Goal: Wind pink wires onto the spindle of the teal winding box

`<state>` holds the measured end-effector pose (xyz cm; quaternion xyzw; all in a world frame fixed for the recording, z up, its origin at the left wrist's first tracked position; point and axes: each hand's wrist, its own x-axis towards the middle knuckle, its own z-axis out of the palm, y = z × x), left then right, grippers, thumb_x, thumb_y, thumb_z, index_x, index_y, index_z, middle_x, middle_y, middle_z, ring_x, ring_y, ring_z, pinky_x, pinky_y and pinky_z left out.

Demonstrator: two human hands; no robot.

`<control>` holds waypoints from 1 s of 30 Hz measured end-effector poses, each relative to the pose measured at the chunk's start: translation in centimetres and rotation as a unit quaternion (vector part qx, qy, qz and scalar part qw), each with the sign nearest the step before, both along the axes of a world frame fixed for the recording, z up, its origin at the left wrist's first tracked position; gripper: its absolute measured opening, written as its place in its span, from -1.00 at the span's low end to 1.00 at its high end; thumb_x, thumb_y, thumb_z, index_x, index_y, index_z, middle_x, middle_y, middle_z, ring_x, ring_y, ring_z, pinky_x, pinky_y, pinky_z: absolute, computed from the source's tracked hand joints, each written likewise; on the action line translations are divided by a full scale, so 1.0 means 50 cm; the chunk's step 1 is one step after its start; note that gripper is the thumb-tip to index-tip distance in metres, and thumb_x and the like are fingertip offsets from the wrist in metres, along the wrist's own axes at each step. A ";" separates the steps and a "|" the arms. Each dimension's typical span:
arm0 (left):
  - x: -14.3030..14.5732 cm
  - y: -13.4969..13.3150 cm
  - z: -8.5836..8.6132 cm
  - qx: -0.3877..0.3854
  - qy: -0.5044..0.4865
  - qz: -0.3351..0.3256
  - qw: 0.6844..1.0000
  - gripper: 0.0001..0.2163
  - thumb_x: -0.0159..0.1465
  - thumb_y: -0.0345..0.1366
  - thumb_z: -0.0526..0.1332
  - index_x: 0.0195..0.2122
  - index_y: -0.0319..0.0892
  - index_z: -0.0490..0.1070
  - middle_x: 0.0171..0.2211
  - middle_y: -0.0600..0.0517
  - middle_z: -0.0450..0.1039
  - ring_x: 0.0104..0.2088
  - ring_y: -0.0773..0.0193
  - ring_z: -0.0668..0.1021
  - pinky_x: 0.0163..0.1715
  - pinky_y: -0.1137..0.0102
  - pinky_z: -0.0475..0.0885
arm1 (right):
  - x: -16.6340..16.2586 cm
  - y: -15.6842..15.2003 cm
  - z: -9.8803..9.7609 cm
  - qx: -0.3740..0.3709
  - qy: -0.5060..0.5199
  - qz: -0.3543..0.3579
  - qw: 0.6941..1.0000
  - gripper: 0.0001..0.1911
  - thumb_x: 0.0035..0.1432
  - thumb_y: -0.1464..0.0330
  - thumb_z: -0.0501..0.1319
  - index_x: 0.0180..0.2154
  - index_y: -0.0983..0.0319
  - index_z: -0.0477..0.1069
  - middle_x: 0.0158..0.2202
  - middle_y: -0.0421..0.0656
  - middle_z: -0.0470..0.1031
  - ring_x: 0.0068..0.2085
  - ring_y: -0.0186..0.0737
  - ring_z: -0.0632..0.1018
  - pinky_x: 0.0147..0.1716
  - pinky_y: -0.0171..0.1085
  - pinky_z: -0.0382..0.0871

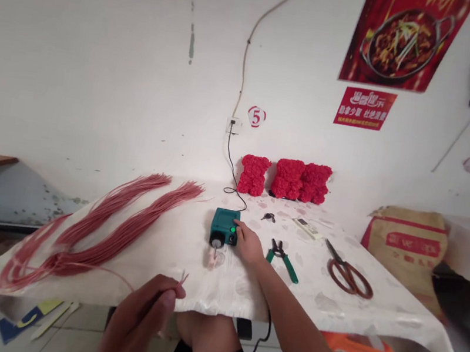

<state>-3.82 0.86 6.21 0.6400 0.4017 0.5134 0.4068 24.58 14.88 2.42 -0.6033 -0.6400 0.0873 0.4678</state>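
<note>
My left hand (152, 305), near the table's front edge, is closed in a pinch on the tip of a pink wire (183, 281), with thin ends sticking up past the fingers. My right hand (248, 243) grips the right side of a small teal electric machine (224, 219), its fingers beside a green-lit button (233, 229). Some of those fingers are hidden behind the machine. From the machine's front a metal shaft points toward me, with a pale pinkish piece (212, 257) below it. Two long bundles of pink wires (118, 235) lie on the left, and one strand runs toward my left hand.
Green-handled wire strippers (284, 260), brown-handled scissors (350, 277), keys (269, 217) and a white remote (307, 228) lie to the right. Red fluffy bear-shaped pieces (288, 178) stand by the wall. A black cord (231, 163) links the machine to the wall socket (234, 125).
</note>
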 end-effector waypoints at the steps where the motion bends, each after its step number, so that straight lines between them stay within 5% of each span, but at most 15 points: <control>1: -0.004 -0.017 0.012 0.043 0.019 0.031 0.998 -0.76 0.28 0.04 0.24 -0.33 0.05 0.58 -0.53 -0.01 0.43 -0.60 0.22 0.34 -0.58 0.34 0.27 | -0.003 -0.016 0.016 0.004 0.004 -0.002 1.000 -0.67 0.41 0.18 0.17 0.04 0.26 0.43 -0.08 -0.08 0.53 -0.14 -0.22 0.58 -0.09 -0.11 0.54; 3: -0.008 -0.048 0.037 0.126 0.051 0.069 0.988 -0.90 0.26 -0.08 0.28 -0.29 0.19 0.60 -0.51 0.02 0.54 -0.60 0.16 0.44 -0.56 0.31 0.35 | -0.015 -0.065 0.052 0.016 0.014 0.003 1.000 -0.67 0.43 0.17 0.12 0.01 0.28 0.43 -0.20 -0.11 0.54 -0.25 -0.25 0.58 -0.19 -0.16 0.54; 7: -0.008 -0.095 0.070 0.260 0.077 0.064 0.960 -0.78 0.23 -0.28 0.30 -0.22 0.32 0.58 -0.54 0.13 0.59 -0.65 0.17 0.53 -0.63 0.34 0.40 | -0.073 -0.236 0.125 0.041 0.024 0.058 0.997 -0.65 0.43 0.16 0.00 -0.05 0.15 0.49 -0.34 -0.13 0.53 -0.43 -0.20 0.55 -0.41 -0.20 0.50; 11: -0.004 -0.135 0.078 0.339 0.136 0.044 0.930 -0.75 0.28 -0.39 0.25 -0.14 0.15 0.58 -0.35 0.09 0.67 -0.43 0.17 0.67 -0.42 0.39 0.55 | -0.147 -0.422 0.186 0.086 0.031 0.135 0.987 -0.73 0.40 0.21 0.07 -0.03 0.05 0.50 -0.32 -0.17 0.50 -0.43 -0.23 0.53 -0.45 -0.24 0.46; 14: -0.004 -0.164 0.084 0.350 0.184 -0.005 0.919 -0.73 0.34 -0.47 0.12 -0.10 -0.01 0.54 -0.24 0.03 0.67 -0.26 0.24 0.68 -0.23 0.45 0.55 | -0.179 -0.506 0.214 0.151 0.007 0.186 0.971 -0.74 0.39 0.35 0.10 0.04 0.10 0.45 -0.35 -0.20 0.46 -0.38 -0.28 0.51 -0.41 -0.31 0.42; 21: -0.010 -0.205 0.112 0.427 0.239 -0.009 0.872 -0.80 0.40 -0.48 0.06 -0.08 -0.12 0.41 -0.26 0.03 0.62 -0.24 0.37 0.65 -0.15 0.58 0.49 | -0.184 -0.544 0.224 0.222 -0.067 0.229 0.945 -0.70 0.31 0.49 0.15 0.06 0.24 0.40 -0.45 -0.26 0.36 -0.45 -0.39 0.41 -0.45 -0.39 0.29; 30: -0.012 -0.209 0.114 0.432 0.253 -0.021 0.866 -0.82 0.42 -0.48 0.05 -0.07 -0.14 0.37 -0.26 0.01 0.59 -0.20 0.39 0.64 -0.13 0.61 0.48 | -0.188 -0.557 0.206 0.255 -0.072 0.201 0.943 -0.69 0.26 0.52 0.19 0.04 0.30 0.43 -0.49 -0.29 0.31 -0.50 -0.45 0.36 -0.48 -0.42 0.26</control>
